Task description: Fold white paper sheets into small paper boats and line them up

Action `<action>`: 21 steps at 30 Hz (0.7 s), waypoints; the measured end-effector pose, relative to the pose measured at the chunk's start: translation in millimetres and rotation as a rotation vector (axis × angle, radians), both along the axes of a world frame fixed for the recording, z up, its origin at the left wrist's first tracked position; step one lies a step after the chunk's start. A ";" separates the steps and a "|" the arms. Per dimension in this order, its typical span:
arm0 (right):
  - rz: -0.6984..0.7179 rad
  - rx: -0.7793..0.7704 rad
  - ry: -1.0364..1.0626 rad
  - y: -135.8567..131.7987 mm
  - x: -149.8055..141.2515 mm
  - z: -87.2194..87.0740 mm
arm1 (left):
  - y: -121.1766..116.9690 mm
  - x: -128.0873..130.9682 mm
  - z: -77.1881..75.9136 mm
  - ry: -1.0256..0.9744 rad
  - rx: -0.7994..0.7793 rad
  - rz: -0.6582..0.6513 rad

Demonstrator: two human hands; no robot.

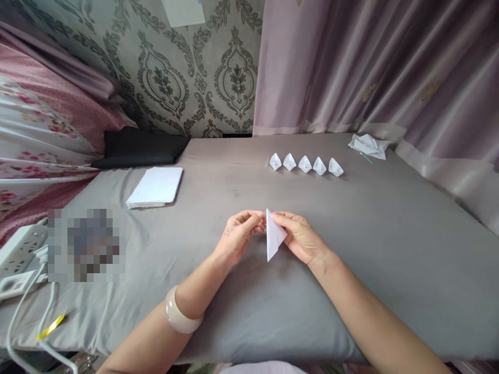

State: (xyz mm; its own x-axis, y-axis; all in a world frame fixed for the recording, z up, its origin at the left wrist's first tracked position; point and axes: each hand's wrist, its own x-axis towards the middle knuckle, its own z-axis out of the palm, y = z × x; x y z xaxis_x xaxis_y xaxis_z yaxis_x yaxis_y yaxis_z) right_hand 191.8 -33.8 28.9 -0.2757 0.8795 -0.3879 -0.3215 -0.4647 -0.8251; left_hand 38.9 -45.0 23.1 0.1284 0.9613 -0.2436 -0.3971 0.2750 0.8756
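In the head view, we find a folded white paper point(274, 238) near the centre of the frame, held above the grey-covered table point(397, 239). It stands upright as a narrow triangle, one point up and another down. Our right hand point(303, 236) pinches it from the right, the thumb laid on the near face and the other fingers behind. Our left hand point(242, 232) comes in from the other side; its fingers are drawn close together at the upper left edge of the paper, though we cannot tell whether they grip it. We wear a pale bangle point(182, 312) on the left forearm.

Beyond our hands, right of the upper centre, five small folded paper shapes point(305, 164) sit in a row, slightly apart from one another. Farther towards the upper right lies a loose pile of white paper point(368, 145), with a thin pale stick point(366, 158) just beside it. Left of centre we have a stack of white sheets point(156, 187), and behind it a black folded item point(144, 148). At the lower left are a white power strip point(21, 249), white cables point(23, 304) and a yellow strip point(52, 326); the patch beside them is pixelated. Patterned wallpaper point(198, 83) and a mauve curtain point(335, 67) fill the top.
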 end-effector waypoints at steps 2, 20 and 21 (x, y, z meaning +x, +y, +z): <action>-0.010 -0.027 0.107 3.3 2.0 -0.1 | -0.8 0.4 0.3 -0.073 -0.031 -0.039; -0.007 -0.088 0.174 9.0 8.6 -9.6 | -5.0 5.4 0.5 -0.104 -0.064 -0.143; -0.004 -0.077 0.178 8.7 8.5 -9.0 | -5.7 5.9 1.1 -0.057 -0.030 -0.123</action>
State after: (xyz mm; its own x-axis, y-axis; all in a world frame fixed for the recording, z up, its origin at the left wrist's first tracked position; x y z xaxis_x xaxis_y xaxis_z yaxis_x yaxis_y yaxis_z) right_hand 200.4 -25.1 19.9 -0.3422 0.8505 -0.3995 -0.4611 -0.5225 -0.7173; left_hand 44.8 -50.7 24.2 0.2590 0.9298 -0.2614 -0.4073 0.3505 0.8434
